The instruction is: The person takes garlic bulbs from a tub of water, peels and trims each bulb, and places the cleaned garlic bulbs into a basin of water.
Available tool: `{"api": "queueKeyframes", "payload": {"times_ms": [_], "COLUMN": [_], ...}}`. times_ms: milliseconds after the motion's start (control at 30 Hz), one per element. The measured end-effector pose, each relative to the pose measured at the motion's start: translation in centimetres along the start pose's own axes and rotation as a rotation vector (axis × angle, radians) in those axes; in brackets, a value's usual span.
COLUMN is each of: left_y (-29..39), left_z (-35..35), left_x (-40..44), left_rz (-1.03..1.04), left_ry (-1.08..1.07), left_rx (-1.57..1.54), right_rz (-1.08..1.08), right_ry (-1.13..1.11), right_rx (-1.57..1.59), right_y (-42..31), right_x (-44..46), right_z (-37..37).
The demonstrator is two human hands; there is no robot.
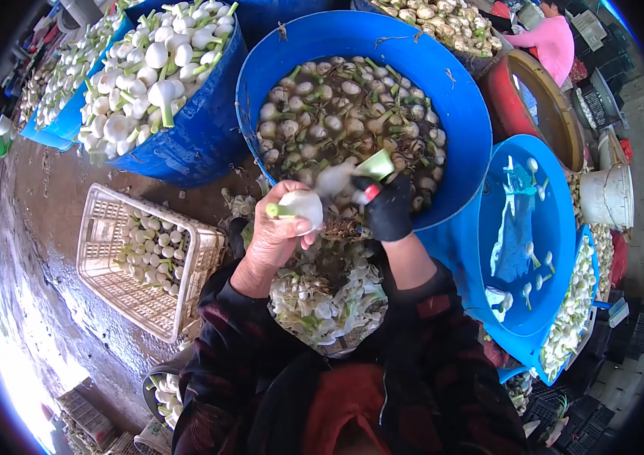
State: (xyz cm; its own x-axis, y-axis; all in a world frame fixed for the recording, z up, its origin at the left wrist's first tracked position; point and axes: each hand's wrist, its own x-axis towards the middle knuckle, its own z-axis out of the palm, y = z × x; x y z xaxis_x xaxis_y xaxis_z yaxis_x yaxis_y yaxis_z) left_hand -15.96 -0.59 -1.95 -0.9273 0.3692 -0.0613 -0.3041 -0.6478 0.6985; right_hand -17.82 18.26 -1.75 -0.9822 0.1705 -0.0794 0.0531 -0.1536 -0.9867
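Observation:
My bare left hand is wrapped round a peeled white bulb with a short green stem that points left. My right hand, in a dark glove, is closed on a tool with a red part on its handle. Blur hides the tool's front end, close to the bulb. A pale green piece shows just above the glove. Beyond both hands stands a big blue tub with unpeeled bulbs in murky water. Loose white peelings lie below my hands.
A cream plastic basket with small bulbs is at the left. Behind it stands a blue barrel heaped with white bulbs. At the right are a light blue tub with water and a few bulbs, a red basin and a person in pink.

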Motion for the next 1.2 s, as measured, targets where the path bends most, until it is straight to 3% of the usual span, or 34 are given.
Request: {"api": "queueKeyframes", "payload": {"times_ms": [33, 133, 167, 267, 300, 400, 500, 600, 700, 800, 833, 933, 967, 1000, 1067, 1167, 1200], "left_y": [0.1, 0.9, 0.3, 0.6, 0.1, 0.0, 0.4, 0.8, 0.4, 1.0, 0.5, -1.3, -1.4, -1.2, -0.8, -0.4, -0.5], "left_z": [-0.2, 0.1, -0.1, 0.7, 0.2, -0.5, -0.5, -0.2, -0.4, 1.1, 0.7, -1.0, -1.6, -1.8, -2.2, -2.0, -2.3], "left_x": [-0.1, -0.2, 0.0, -0.2, -0.1, -0.2, -0.4, -0.5, -0.4, -0.4, -0.4, 0.2, 0.2, 0.3, 0.6, 0.4, 0.3], "left_rz": [0.004, -0.020, 0.029, 0.023, 0.039, 0.056, -0.013, -0.077, -0.111, -0.104, -0.044, -0.021, 0.054, 0.029, -0.019, -0.054, -0.063], "left_ry": [-0.006, 0.104, 0.130, 0.145, 0.188, 0.157, 0.094, 0.003, -0.092, 0.016, 0.035, 0.150, 0.055, 0.013, -0.073, -0.071, -0.086], "left_rx": [-0.003, 0.250, 0.352, 0.528, 0.634, 0.707, 0.684, 0.503, 0.346, 0.220, 0.246, -0.079, -0.177, -0.253, -0.404, -0.517, -0.551], "right_rz": [-0.134, -0.201, -0.086, -0.323, -0.528, -0.514, -0.655, -0.577, -0.236, -0.056, -0.047, -0.147, -0.163, -0.063, -0.145, 0.112, 0.021], "right_ry": [0.019, -0.184, -0.246, -0.389, -0.416, -0.499, -0.478, -0.443, -0.401, -0.399, -0.407, -0.460, -0.397, -0.505, -0.711, -0.884, -0.973], "right_rx": [-0.060, -0.056, -0.033, -0.404, -0.493, -0.584, -0.791, -0.674, -0.485, -0.086, -0.054, -0.066, 0.069, 0.317, 0.163, 0.116, 0.005], "right_y": [-0.1, -1.1, -0.4, -1.1, -1.2, -1.2, -1.1, -1.1, -0.5, -0.8, -0.5, -0.5, 0.6, 0.5, 1.0, 0.4, 1.2], "right_x": [0.8, -0.2, -0.7, -1.5, -1.1, -1.0, -0.9, -1.1, -1.1, -1.2, -1.3, -2.0, -2.4, -2.4, -1.8, -4.9, -5.6], "right_z": [-0.5, -0.8, -0.5, 0.3, 0.4, 0.0, -0.2, -0.2, -0.9, -1.5, -1.7, -1.3, -1.2, -1.4, -2.7, -1.4, -0.7]}}
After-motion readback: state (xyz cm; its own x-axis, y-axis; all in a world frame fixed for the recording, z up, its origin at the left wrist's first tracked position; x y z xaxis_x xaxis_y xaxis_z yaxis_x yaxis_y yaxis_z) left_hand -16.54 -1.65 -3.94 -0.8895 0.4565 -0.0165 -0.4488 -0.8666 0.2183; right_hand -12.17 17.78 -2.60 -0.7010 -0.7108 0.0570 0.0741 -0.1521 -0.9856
